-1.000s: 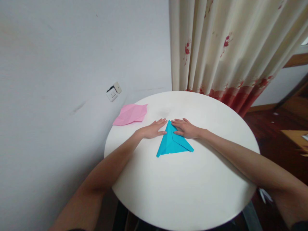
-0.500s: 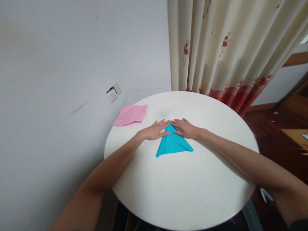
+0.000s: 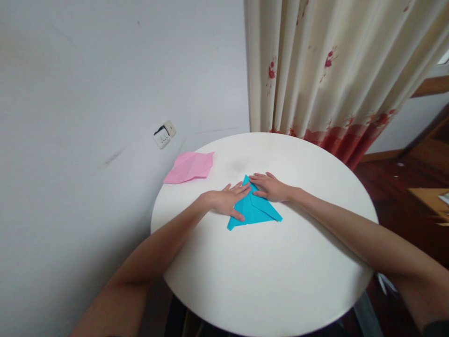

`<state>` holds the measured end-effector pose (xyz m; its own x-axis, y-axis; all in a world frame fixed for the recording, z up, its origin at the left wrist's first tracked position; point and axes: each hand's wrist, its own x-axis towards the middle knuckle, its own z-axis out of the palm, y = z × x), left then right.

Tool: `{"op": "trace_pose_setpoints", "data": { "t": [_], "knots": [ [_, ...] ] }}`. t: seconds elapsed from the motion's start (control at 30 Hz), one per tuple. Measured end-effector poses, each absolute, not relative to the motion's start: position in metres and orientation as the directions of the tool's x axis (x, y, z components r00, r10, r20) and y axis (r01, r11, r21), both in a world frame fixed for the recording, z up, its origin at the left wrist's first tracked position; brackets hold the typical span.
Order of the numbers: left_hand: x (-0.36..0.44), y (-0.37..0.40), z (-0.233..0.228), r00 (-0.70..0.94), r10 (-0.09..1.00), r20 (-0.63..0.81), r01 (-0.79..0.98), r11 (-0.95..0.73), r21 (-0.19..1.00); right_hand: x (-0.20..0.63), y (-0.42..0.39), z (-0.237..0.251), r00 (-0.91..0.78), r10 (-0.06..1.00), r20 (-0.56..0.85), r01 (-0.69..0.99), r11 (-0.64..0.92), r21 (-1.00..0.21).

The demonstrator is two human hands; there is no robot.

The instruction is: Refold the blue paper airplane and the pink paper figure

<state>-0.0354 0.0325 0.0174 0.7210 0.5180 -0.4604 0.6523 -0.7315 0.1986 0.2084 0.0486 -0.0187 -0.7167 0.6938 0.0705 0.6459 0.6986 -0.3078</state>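
A blue paper folded into a triangle (image 3: 257, 212) lies flat near the middle of the round white table (image 3: 266, 271), its tip pointing away from me. My left hand (image 3: 228, 201) lies flat over the triangle's left side, fingers spread, thumb near the lower left corner. My right hand (image 3: 269, 187) presses flat on the upper right part by the tip. Neither hand grips the paper.
A creased pink paper (image 3: 191, 166) lies at the table's far left edge by the grey wall. A wall socket (image 3: 164, 135) sits above it. A cream curtain with red flowers (image 3: 326, 75) hangs behind the table. Dark wooden floor (image 3: 403, 182) shows on the right.
My left hand has slid from beside the tip down onto the blue triangle's left side. My right hand and the paper stay almost where they were.
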Motion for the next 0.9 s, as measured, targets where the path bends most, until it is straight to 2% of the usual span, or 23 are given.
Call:
{"op": "trace_pose_setpoints", "data": {
  "t": [0.23, 0.47, 0.6, 0.67, 0.77, 0.83, 0.9],
  "knots": [
    [-0.032, 0.030, 0.014, 0.735, 0.510, -0.446, 0.640, -0.739, 0.211, 0.209, 0.050, -0.019, -0.717, 0.692, 0.080, 0.641, 0.701, -0.314],
    [-0.032, 0.036, 0.004, 0.790, 0.526, -0.314, 0.608, -0.740, 0.289, 0.213, 0.049, -0.014, -0.707, 0.699, 0.111, 0.660, 0.708, -0.252],
    [-0.043, 0.045, 0.010, 0.845, 0.454, -0.284, 0.533, -0.759, 0.373, 0.215, 0.051, -0.015, -0.692, 0.712, 0.120, 0.667, 0.694, -0.272],
    [-0.050, 0.049, 0.015, 0.873, 0.390, -0.293, 0.484, -0.763, 0.428, 0.215, 0.051, -0.014, -0.681, 0.720, 0.132, 0.642, 0.674, -0.367],
    [-0.056, 0.053, 0.020, 0.886, 0.349, -0.306, 0.459, -0.760, 0.460, 0.213, 0.050, -0.004, -0.634, 0.761, 0.141, 0.502, 0.543, -0.674],
    [-0.055, 0.052, 0.020, 0.891, 0.347, -0.293, 0.450, -0.762, 0.466, 0.212, 0.048, 0.008, -0.537, 0.837, 0.106, 0.359, 0.340, -0.869],
    [-0.051, 0.051, 0.018, 0.898, 0.345, -0.272, 0.437, -0.764, 0.475, 0.213, 0.043, 0.021, -0.405, 0.914, -0.008, 0.233, 0.094, -0.968]
  ]
}}
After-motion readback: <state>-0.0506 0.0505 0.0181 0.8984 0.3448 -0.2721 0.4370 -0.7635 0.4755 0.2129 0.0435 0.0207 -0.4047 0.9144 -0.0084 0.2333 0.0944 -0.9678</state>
